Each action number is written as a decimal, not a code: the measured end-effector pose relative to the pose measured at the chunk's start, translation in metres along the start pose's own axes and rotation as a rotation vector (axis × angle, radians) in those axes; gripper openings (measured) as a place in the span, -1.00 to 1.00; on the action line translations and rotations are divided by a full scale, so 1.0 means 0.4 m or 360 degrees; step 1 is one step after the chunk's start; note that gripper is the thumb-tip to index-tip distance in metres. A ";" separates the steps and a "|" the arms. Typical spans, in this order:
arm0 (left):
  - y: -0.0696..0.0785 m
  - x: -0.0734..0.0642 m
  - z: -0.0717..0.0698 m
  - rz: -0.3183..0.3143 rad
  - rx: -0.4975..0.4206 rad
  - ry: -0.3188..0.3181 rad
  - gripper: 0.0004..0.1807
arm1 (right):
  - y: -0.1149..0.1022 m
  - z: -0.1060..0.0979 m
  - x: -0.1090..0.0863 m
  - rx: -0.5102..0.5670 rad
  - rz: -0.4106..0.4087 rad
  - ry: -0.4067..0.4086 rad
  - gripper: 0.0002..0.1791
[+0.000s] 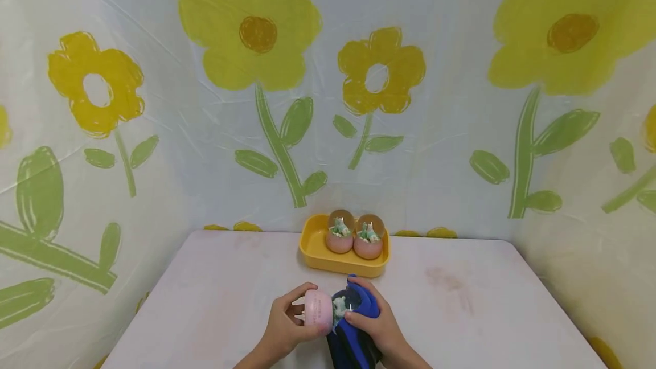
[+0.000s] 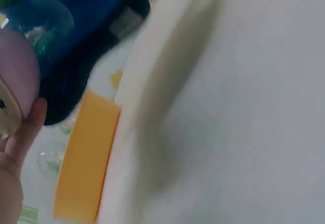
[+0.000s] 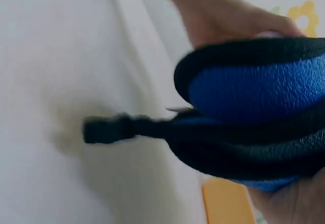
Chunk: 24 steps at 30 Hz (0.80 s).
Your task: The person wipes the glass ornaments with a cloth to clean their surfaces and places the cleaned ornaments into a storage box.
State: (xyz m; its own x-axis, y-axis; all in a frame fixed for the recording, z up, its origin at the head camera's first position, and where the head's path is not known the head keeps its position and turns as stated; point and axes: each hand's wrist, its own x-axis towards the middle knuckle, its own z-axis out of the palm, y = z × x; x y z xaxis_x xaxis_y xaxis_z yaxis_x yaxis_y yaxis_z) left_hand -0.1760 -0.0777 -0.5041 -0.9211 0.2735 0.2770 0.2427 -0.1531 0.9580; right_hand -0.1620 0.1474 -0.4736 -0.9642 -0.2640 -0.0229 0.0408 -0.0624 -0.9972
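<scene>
My left hand (image 1: 285,322) grips a snow globe (image 1: 319,311) by its pink base, with the globe turned on its side and its glass dome facing right. Inside the dome is a small pale green and white figure. Around the far side of the dome, my right hand (image 1: 380,323) holds a blue cloth (image 1: 353,339) with black edging, the thumb at the glass. In the left wrist view the cloth (image 2: 96,28) lies behind the dome. A short black strap (image 3: 117,127) sticks out from the folded cloth in the right wrist view.
Beyond the hands, a yellow tray (image 1: 338,264) stands at the back of the white table (image 1: 230,295). Two more snow globes (image 1: 340,241) with pink bases stand upright in it, side by side. A flower-printed curtain (image 1: 441,147) rises behind the table.
</scene>
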 end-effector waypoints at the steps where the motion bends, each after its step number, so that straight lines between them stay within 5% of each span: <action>1: -0.003 -0.008 -0.004 0.0114 0.0044 -0.0054 -0.34 | -0.002 0.002 -0.007 0.0045 0.0063 -0.0029 -0.33; 6: 0.001 -0.006 -0.016 0.0552 0.0337 -0.0152 -0.29 | -0.017 0.003 -0.011 0.0146 0.0226 -0.0084 -0.34; 9: -0.005 -0.001 -0.013 0.0565 0.0338 -0.0135 -0.29 | -0.018 0.008 -0.009 0.0073 0.0223 0.0004 -0.32; 11: -0.019 0.004 -0.012 0.0434 0.0232 -0.0103 -0.31 | -0.018 0.013 -0.008 -0.0049 0.0171 0.0083 -0.30; 16: -0.031 -0.007 0.000 -0.0077 -0.0092 0.0078 -0.38 | 0.008 0.027 -0.018 -0.0357 -0.0053 0.0194 -0.21; 21: -0.031 -0.016 0.010 -0.0613 -0.0361 0.0227 -0.35 | 0.044 0.023 -0.011 -0.0720 -0.0628 0.0156 -0.11; 24: -0.023 -0.008 0.014 -0.0783 -0.0464 0.0242 -0.31 | 0.054 0.009 0.005 -0.0811 -0.0892 0.0101 -0.08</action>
State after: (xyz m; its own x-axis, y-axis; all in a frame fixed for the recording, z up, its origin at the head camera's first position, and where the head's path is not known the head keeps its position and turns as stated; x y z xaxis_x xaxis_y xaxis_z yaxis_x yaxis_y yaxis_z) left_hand -0.1735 -0.0718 -0.5133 -0.9428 0.2424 -0.2289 -0.2978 -0.3035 0.9051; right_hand -0.1619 0.1419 -0.4950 -0.8188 -0.2667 0.5083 -0.5708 0.2853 -0.7699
